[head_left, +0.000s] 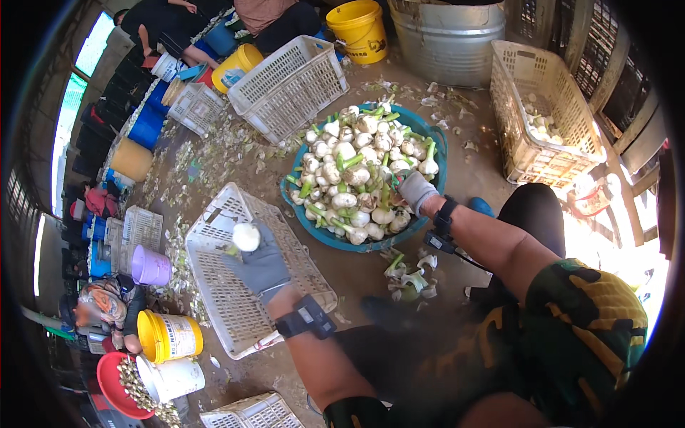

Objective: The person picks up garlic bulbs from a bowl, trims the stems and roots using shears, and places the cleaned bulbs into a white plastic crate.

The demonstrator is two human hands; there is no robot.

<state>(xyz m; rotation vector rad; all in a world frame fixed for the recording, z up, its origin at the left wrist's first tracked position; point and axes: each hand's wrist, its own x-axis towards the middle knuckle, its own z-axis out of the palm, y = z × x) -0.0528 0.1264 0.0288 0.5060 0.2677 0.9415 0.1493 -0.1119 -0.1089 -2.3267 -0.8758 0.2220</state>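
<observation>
A wide teal basin (441, 146) is heaped with white garlic bulbs (357, 175), many with short green stalks. My left hand (262, 267), in a grey glove, is closed round a pale, round garlic bulb (247, 237) with a bit of stalk showing. It hangs over the near side of a white slatted crate (203, 274), whose bottom looks bare. At the right side of the heap, my gloved right hand (416, 191) reaches in over the bulbs with its fingers curled. Something small with red and green shows at its fingertips, too small to name.
Garlic skins and cut stalks (412, 282) litter the floor. A yellowish crate (542, 153) with some bulbs stands right, before a metal tub (449, 43). Another crate (289, 89) and a yellow bucket (357, 32) stand behind the basin. Several people sit among buckets at left and back.
</observation>
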